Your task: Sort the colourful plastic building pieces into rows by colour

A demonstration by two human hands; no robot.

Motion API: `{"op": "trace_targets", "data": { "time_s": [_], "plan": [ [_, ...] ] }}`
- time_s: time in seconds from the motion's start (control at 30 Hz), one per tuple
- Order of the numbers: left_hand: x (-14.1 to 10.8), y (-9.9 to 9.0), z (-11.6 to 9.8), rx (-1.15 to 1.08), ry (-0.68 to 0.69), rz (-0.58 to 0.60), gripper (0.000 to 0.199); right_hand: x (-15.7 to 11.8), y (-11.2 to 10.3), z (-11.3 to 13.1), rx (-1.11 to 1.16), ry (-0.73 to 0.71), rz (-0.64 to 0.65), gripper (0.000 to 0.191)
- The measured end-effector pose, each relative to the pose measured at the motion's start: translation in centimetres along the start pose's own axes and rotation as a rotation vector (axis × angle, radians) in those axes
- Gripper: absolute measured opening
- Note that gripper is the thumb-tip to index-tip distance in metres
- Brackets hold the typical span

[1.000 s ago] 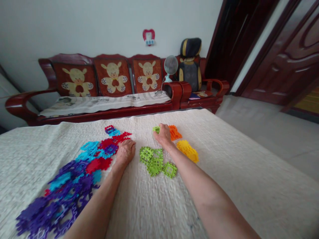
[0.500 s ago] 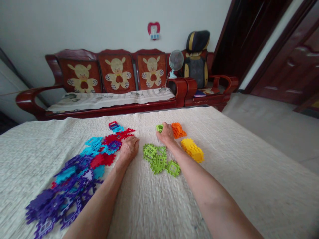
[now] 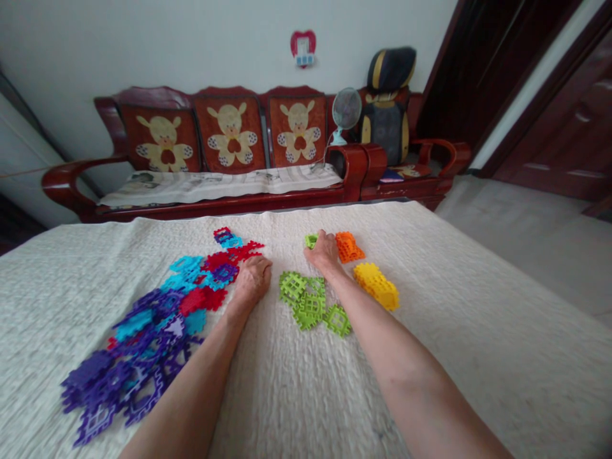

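Observation:
My right hand [image 3: 322, 250] is closed on a light-green interlocking plastic piece [image 3: 310, 241] at the far middle of the table; its fingers hide part of the piece. Just right of that hand lies a stack of orange pieces [image 3: 349, 247]. Nearer to me, a loose group of green pieces [image 3: 308, 309] lies between my forearms. My left hand [image 3: 254, 277] rests on the cloth with its fingers curled in, palm down, and no piece shows in it. It lies beside red pieces [image 3: 220, 260] at the right edge of a mixed pile.
A row of yellow pieces [image 3: 377, 285] lies right of my right forearm. Purple pieces [image 3: 95, 376] and blue pieces [image 3: 184, 271] spread along the left. A cream quilted cloth [image 3: 478, 338] covers the table. Behind stands a wooden sofa [image 3: 356, 169] with a small fan [image 3: 347, 109].
The whole view has shifted slightly, so everything appears a little further right and higher. Both hands stay at the same places on the table, and the right still grips the green piece.

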State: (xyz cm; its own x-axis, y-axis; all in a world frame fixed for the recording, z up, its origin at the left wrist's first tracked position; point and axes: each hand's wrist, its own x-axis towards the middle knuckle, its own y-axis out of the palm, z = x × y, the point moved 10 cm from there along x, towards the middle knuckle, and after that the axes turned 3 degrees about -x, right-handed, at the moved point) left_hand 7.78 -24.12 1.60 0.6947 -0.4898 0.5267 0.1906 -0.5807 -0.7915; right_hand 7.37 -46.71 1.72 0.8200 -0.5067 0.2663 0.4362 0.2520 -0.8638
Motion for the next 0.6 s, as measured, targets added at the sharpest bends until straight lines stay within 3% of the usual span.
{"op": "trace_targets", "data": {
  "time_s": [0.2,0.33,0.47,0.6],
  "plan": [
    [0.0,0.1,0.0,0.015,-0.007,0.018,0.028,0.2,0.0,0.3,0.015,0.013,0.026,0.047],
    [0.0,0.3,0.3,0.001,-0.019,0.024,0.029,-1.0,-1.4,0.9,0.023,-0.012,0.027,0.057],
    [0.0,0.5,0.6,-0.006,-0.039,0.035,0.029,-5.0,-4.0,3.0,0.109,-0.266,-0.081,0.049],
    [0.0,0.4,0.3,0.012,-0.050,0.046,0.031,-10.1,-3.8,3.8,0.208,-0.442,0.009,0.036]
  ]
}}
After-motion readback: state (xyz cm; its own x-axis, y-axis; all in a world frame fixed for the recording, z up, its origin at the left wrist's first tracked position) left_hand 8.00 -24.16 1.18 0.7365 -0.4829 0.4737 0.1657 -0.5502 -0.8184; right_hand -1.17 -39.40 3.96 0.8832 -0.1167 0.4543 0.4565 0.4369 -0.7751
